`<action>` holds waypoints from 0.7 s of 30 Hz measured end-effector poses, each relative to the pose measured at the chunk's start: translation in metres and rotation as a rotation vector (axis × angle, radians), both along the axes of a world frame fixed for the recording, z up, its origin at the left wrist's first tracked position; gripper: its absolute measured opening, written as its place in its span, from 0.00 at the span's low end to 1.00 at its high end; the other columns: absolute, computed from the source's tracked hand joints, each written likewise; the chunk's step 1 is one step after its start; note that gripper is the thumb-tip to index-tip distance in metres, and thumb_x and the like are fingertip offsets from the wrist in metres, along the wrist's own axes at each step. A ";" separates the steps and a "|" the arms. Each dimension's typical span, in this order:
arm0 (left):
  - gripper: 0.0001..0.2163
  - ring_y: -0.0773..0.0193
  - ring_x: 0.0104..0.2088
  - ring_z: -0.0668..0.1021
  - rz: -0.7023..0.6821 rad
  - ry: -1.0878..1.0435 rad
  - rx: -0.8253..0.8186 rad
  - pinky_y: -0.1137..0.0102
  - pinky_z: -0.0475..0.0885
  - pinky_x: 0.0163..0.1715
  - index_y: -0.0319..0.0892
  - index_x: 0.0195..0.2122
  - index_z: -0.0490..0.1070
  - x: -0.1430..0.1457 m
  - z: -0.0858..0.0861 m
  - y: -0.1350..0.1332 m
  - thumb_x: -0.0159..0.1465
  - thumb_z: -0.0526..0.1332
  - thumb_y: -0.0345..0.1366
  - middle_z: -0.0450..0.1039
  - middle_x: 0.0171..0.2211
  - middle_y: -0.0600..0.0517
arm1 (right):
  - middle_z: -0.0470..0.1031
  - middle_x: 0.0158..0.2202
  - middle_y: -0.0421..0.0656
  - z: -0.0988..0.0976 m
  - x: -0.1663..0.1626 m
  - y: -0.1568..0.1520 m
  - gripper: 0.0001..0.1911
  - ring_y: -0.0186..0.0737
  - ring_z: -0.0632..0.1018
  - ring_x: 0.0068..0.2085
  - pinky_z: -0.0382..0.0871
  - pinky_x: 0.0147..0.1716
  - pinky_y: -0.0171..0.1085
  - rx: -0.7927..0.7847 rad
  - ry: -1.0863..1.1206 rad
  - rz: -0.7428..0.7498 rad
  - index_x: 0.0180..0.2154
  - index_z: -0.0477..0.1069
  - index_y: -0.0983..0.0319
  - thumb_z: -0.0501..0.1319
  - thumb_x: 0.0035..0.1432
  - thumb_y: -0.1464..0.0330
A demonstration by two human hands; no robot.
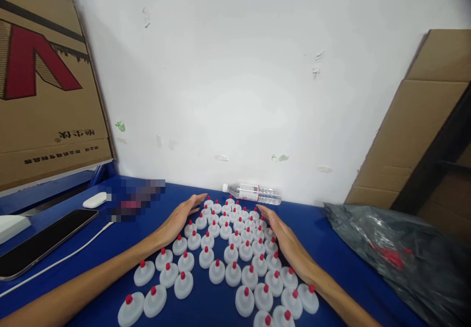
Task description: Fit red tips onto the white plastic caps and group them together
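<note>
Many white translucent caps with red tips (pixel 231 253) stand upright on the blue table, grouped between my two forearms. My left hand (pixel 186 213) rests at the far left edge of the group, fingers stretched forward and nothing held. On the opposite side my right hand (pixel 281 231) lies along the caps' right edge, its fingers extended and close against the nearest ones. Whether either palm touches a cap is hard to make out. Behind the group, a clear plastic bottle (pixel 270 196) with a white cap lies on its side by the wall.
At left are a black phone (pixel 40 243), a white cable (pixel 69 255), a small white case (pixel 94 199) and a large printed carton (pixel 44 116). A grey plastic bag (pixel 368 224) with red pieces in it lies at right, before brown cardboard (pixel 415 116). A white wall (pixel 235 82) stands behind.
</note>
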State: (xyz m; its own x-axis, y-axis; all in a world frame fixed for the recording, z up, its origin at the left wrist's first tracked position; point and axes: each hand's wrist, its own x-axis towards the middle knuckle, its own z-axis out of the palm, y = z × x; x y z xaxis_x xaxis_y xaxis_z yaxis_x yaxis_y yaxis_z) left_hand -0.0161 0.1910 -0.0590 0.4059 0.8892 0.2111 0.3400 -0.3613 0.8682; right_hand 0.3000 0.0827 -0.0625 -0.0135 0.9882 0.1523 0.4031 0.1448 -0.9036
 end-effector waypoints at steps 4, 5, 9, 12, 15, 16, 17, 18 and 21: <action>0.30 0.49 0.59 0.74 0.119 0.056 0.114 0.55 0.73 0.56 0.40 0.57 0.70 -0.006 0.000 0.011 0.73 0.38 0.55 0.75 0.55 0.41 | 0.64 0.68 0.42 -0.004 0.006 0.004 0.35 0.47 0.64 0.68 0.51 0.69 0.50 0.051 -0.022 -0.077 0.65 0.62 0.51 0.40 0.69 0.42; 0.28 0.50 0.57 0.75 0.135 0.082 0.146 0.54 0.72 0.56 0.41 0.55 0.71 -0.007 0.000 0.012 0.73 0.40 0.54 0.75 0.54 0.42 | 0.65 0.67 0.43 -0.004 0.007 0.004 0.35 0.48 0.64 0.68 0.51 0.68 0.50 0.058 -0.032 -0.094 0.65 0.63 0.52 0.40 0.69 0.42; 0.20 0.50 0.53 0.75 0.141 0.199 0.264 0.51 0.68 0.58 0.45 0.55 0.70 -0.008 -0.006 0.008 0.71 0.48 0.48 0.75 0.49 0.45 | 0.67 0.66 0.43 -0.001 0.004 0.001 0.34 0.49 0.66 0.67 0.54 0.68 0.51 0.064 -0.088 -0.108 0.64 0.64 0.53 0.40 0.70 0.43; 0.18 0.51 0.51 0.75 0.113 0.265 0.322 0.52 0.69 0.55 0.46 0.57 0.69 -0.005 -0.011 0.004 0.70 0.49 0.42 0.74 0.48 0.45 | 0.68 0.65 0.44 0.003 0.000 -0.002 0.34 0.49 0.66 0.67 0.54 0.67 0.51 0.067 -0.140 -0.093 0.63 0.66 0.54 0.42 0.69 0.44; 0.18 0.52 0.50 0.74 0.091 0.312 0.351 0.54 0.71 0.53 0.47 0.58 0.68 -0.004 -0.013 0.001 0.70 0.49 0.38 0.72 0.48 0.46 | 0.69 0.65 0.43 0.004 -0.002 -0.002 0.32 0.49 0.66 0.67 0.54 0.67 0.50 0.073 -0.184 -0.085 0.62 0.66 0.54 0.41 0.70 0.45; 0.18 0.52 0.51 0.74 0.088 0.324 0.356 0.54 0.71 0.53 0.47 0.58 0.67 -0.005 -0.013 0.000 0.70 0.49 0.37 0.72 0.48 0.46 | 0.69 0.64 0.43 0.005 -0.003 -0.002 0.32 0.49 0.66 0.66 0.55 0.67 0.50 0.075 -0.197 -0.083 0.62 0.66 0.54 0.41 0.70 0.46; 0.18 0.52 0.51 0.74 0.085 0.336 0.359 0.54 0.70 0.53 0.47 0.58 0.67 -0.005 -0.013 0.000 0.70 0.49 0.37 0.72 0.49 0.46 | 0.69 0.64 0.43 0.004 -0.003 -0.002 0.31 0.48 0.67 0.66 0.55 0.67 0.50 0.075 -0.209 -0.080 0.62 0.66 0.54 0.41 0.70 0.46; 0.18 0.52 0.51 0.74 0.082 0.347 0.360 0.54 0.70 0.53 0.47 0.58 0.67 -0.005 -0.013 0.000 0.70 0.49 0.37 0.72 0.49 0.46 | 0.69 0.64 0.43 0.004 -0.003 -0.002 0.30 0.48 0.67 0.66 0.56 0.66 0.50 0.075 -0.222 -0.076 0.62 0.66 0.54 0.42 0.70 0.47; 0.18 0.51 0.52 0.73 0.076 0.377 0.357 0.52 0.69 0.55 0.47 0.58 0.67 -0.004 -0.011 -0.001 0.70 0.49 0.37 0.72 0.49 0.46 | 0.70 0.64 0.43 0.003 -0.003 -0.001 0.28 0.48 0.69 0.64 0.59 0.64 0.50 0.073 -0.255 -0.062 0.62 0.64 0.53 0.45 0.70 0.48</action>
State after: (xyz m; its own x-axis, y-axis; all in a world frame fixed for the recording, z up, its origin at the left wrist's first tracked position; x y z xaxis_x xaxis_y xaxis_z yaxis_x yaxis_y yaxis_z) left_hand -0.0203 0.1896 -0.0699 0.4492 0.8185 0.3582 0.6418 -0.5745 0.5080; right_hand 0.2974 0.0816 -0.0598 0.0002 0.9749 0.2226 0.6263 0.1734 -0.7600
